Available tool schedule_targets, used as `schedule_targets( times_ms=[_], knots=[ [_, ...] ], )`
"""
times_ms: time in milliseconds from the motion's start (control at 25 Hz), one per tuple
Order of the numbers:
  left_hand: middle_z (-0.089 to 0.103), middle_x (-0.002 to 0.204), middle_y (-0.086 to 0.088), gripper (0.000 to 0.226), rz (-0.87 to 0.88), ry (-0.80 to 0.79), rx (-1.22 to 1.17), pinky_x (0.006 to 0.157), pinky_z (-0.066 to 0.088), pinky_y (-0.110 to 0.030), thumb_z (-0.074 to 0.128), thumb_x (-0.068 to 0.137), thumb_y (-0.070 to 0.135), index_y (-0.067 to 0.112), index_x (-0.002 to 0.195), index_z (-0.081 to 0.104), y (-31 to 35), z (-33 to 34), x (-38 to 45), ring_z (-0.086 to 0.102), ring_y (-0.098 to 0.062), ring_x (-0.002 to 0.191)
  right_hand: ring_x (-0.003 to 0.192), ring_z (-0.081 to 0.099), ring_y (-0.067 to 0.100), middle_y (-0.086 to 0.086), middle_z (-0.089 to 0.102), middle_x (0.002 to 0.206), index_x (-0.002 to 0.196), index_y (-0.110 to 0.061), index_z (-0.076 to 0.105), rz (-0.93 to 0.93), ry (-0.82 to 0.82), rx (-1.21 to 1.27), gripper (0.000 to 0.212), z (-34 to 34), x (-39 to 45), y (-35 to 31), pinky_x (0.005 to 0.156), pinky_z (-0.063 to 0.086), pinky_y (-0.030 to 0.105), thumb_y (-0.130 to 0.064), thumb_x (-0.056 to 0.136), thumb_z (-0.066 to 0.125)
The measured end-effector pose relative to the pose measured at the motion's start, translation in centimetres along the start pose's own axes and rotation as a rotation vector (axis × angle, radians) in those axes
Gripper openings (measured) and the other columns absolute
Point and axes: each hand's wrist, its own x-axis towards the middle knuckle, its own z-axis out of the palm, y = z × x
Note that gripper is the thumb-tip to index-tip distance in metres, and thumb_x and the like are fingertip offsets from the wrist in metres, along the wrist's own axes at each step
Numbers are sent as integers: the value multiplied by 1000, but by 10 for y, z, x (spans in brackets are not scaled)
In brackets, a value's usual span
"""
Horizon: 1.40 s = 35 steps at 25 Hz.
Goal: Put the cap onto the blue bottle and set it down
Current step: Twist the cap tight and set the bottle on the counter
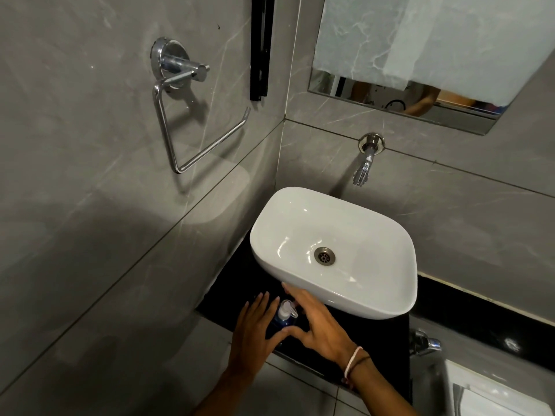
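Note:
A small blue bottle (281, 322) stands upright on the black counter (228, 291), just in front of the white basin. A clear-white pump cap (287, 308) sits on its top. My left hand (252, 331) is on the bottle's left with its fingers straight and spread. My right hand (318, 322) is on its right, fingers stretched toward the basin. The two thumbs come close together at the bottle's lower front. Neither hand's fingers wrap the bottle. The bottle's base is hidden behind the thumbs.
The white basin (390, 306) overhangs the counter right behind the bottle. A wall tap (365, 166) juts out above it. A chrome towel ring (180, 115) hangs on the left wall, and a second tap (426, 345) and a white fixture (495, 391) are at lower right.

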Motion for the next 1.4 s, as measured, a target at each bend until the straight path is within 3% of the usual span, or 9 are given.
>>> schedule_targets(
  times_ms=[200, 560, 680, 800, 960, 1040, 1120, 1280, 1400],
  knots=[
    [53, 143, -8, 77, -31, -22, -14, 112, 35, -51, 48, 82, 72, 18, 137, 53, -1, -1, 1, 42, -25, 137, 105, 68, 12, -3, 73, 118, 124, -23, 70, -60, -108, -217, 36, -32, 15, -21, 94, 56, 29, -18, 89, 76],
    [56, 140, -9, 76, -31, -17, -10, 109, 36, -53, 44, 84, 72, 18, 136, 54, -1, 1, 0, 45, -27, 134, 75, 69, 19, 1, 75, 81, 85, -18, 70, 127, 27, -418, 50, -14, 18, -33, 73, 59, 38, -66, 73, 74],
    [55, 141, -11, 75, -27, -23, -6, 110, 36, -54, 47, 83, 69, 17, 137, 54, -2, 1, -1, 46, -29, 134, 74, 68, 15, -3, 74, 81, 88, -21, 68, 127, 24, -346, 51, -13, 15, -31, 72, 60, 37, -69, 70, 74],
    [57, 138, -11, 76, -57, -12, -38, 107, 40, -54, 54, 79, 70, 20, 136, 55, 2, 0, -2, 50, -31, 129, 88, 69, 3, -13, 73, 100, 117, -33, 66, 197, 126, -99, 59, -11, 7, -17, 80, 60, 23, -70, 72, 74],
    [63, 126, 4, 86, -301, 21, -281, 98, 49, -42, 71, 65, 69, 27, 137, 50, 10, 0, -9, 53, -20, 117, 91, 72, 12, 11, 75, 102, 130, -17, 65, 441, 113, 262, 39, 5, 0, 17, 92, 62, 41, -32, 95, 71],
    [67, 114, 8, 79, -394, 46, -341, 83, 55, -36, 78, 57, 66, 30, 125, 58, 9, 0, -9, 58, -18, 108, 77, 71, 13, 14, 75, 88, 129, -8, 66, 531, 54, 363, 35, 18, 4, 23, 81, 65, 37, -20, 96, 71],
    [69, 105, 10, 68, -422, 70, -353, 76, 56, -34, 80, 55, 60, 32, 114, 63, 2, -5, -5, 62, -15, 100, 68, 68, 11, 10, 71, 79, 127, -5, 67, 555, 68, 405, 34, 28, 17, 19, 71, 63, 28, -15, 95, 72],
    [72, 106, 6, 60, -441, 101, -312, 77, 57, -41, 83, 63, 51, 27, 115, 66, -31, -26, 10, 64, -16, 97, 75, 68, 22, 17, 72, 84, 127, -6, 67, 532, 74, 421, 34, 48, 65, 2, 79, 62, 40, -16, 95, 72],
    [73, 102, 9, 52, -457, 128, -292, 75, 58, -36, 82, 67, 50, 30, 113, 66, -55, -47, 22, 66, -11, 92, 77, 67, 23, 21, 74, 92, 128, -6, 67, 488, 50, 384, 37, 62, 102, -13, 78, 60, 37, -20, 95, 72]
  ],
)
